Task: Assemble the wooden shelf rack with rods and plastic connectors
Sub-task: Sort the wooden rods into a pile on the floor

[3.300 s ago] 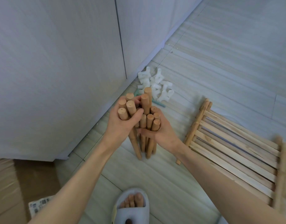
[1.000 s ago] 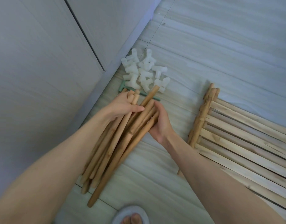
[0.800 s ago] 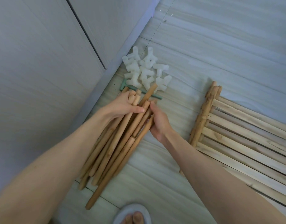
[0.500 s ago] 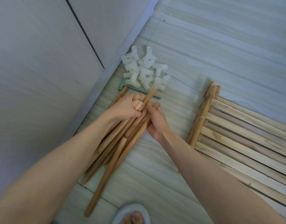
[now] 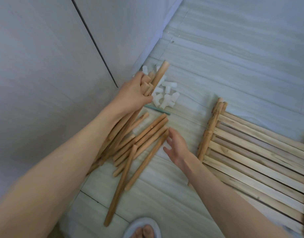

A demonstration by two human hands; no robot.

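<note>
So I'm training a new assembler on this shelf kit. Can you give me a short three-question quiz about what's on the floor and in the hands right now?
1. True or false: the right hand is gripping a round wooden rod.
2. Which hand clutches a bundle of round wooden rods? A) left hand B) right hand C) neither
3. Fill in: the pile of white plastic connectors lies on the pale tiled floor beside a thin ____ stick.

Key: 1 false, it is open beside the loose rods on the floor; 2 A; 3 green. The slatted wooden shelf panel lies flat, untouched.
</note>
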